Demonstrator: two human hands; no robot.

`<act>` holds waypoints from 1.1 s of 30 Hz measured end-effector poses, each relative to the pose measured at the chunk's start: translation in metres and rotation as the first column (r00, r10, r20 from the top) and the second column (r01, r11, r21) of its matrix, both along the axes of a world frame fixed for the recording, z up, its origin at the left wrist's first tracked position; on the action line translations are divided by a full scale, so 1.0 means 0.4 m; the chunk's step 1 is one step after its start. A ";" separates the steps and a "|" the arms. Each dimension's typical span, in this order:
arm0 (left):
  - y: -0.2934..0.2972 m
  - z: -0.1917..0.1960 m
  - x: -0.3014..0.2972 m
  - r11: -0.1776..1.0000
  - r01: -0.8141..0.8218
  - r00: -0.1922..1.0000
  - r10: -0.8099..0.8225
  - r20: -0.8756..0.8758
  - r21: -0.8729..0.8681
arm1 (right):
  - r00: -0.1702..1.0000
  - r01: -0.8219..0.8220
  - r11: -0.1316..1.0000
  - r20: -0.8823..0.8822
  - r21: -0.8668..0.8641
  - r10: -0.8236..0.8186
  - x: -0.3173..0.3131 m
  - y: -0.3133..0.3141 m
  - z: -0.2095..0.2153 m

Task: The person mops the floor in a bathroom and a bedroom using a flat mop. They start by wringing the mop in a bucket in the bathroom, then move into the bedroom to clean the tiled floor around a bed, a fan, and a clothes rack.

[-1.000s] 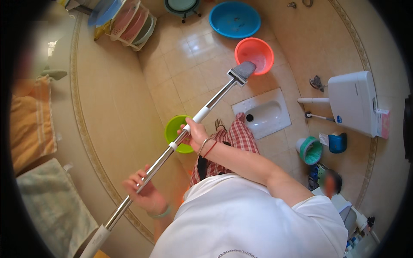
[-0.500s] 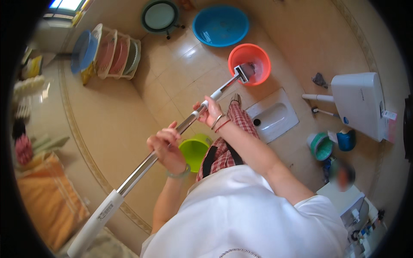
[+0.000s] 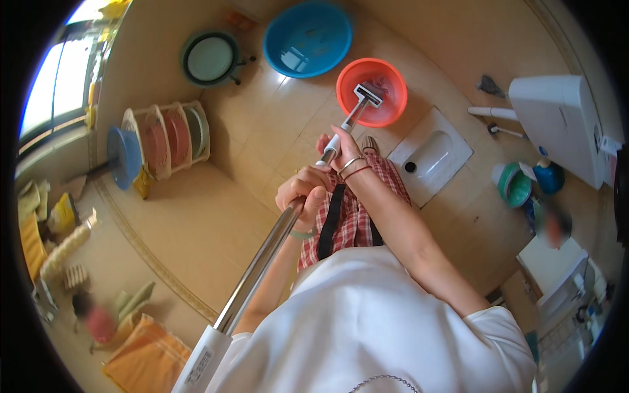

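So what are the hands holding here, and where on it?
Both hands grip the mop pole: left hand at mid-shaft, right hand lower down, toward the head in the red basin.

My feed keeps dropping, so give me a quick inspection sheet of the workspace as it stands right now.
Surface: beige tiled floor with a white squat toilet pan set into it.
Job's things: long metal mop pole with its flat grey mop head inside the round orange plastic basin.
Clutter: round blue plastic basin, rack of stacked coloured basins, small green bucket, orange cloth.
Hands: left hand wrapped around the pole; right hand gripping it lower, fingers closed.
Cables: nothing seen.
Surroundings: white wall-mounted cistern, bright window.
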State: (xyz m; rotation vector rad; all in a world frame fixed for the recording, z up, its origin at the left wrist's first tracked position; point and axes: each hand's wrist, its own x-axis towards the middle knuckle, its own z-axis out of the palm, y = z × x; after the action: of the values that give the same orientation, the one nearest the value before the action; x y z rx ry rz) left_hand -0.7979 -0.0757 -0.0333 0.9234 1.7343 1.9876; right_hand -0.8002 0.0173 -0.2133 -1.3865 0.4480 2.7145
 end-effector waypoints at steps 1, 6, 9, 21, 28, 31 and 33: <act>0.021 0.005 -0.023 0.999 0.046 0.999 -0.046 -0.017 -0.013 | 0.999 0.030 0.999 -0.021 0.032 -0.029 -0.002 0.008 0.001; 0.095 0.028 -0.096 0.987 0.141 0.985 -0.147 -0.090 -0.077 | 0.961 0.272 0.960 -0.040 -0.061 -0.275 -0.055 0.045 0.035; 0.136 0.067 -0.133 0.979 0.146 0.986 -0.155 -0.059 -0.140 | 0.935 0.354 0.934 -0.014 -0.043 -0.355 -0.087 0.080 0.108; 0.239 0.039 -0.215 0.925 0.352 0.927 -0.366 -0.081 -0.144 | 0.896 0.444 0.889 0.053 -0.113 -0.441 -0.138 0.203 -0.284; 0.233 0.021 -0.273 0.864 0.502 0.858 -0.502 -0.111 -0.027 | 0.849 0.529 0.848 0.001 -0.030 -0.529 -0.178 0.243 -0.622; 0.287 -0.042 -0.283 0.830 0.551 0.826 -0.530 -0.191 0.081 | 0.867 0.495 0.866 -0.021 -0.067 -0.497 -0.154 0.298 -0.767; 0.262 -0.060 -0.304 0.851 0.516 0.852 -0.499 -0.156 0.096 | 0.837 0.528 0.837 -0.077 -0.142 -0.541 -0.187 0.294 -0.753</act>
State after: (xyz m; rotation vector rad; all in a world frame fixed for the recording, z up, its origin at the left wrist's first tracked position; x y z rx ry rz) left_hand -0.9194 0.0290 -0.0572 1.4122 1.2391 1.7270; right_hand -0.8749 0.1347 -0.5147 -0.9330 0.8681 2.3293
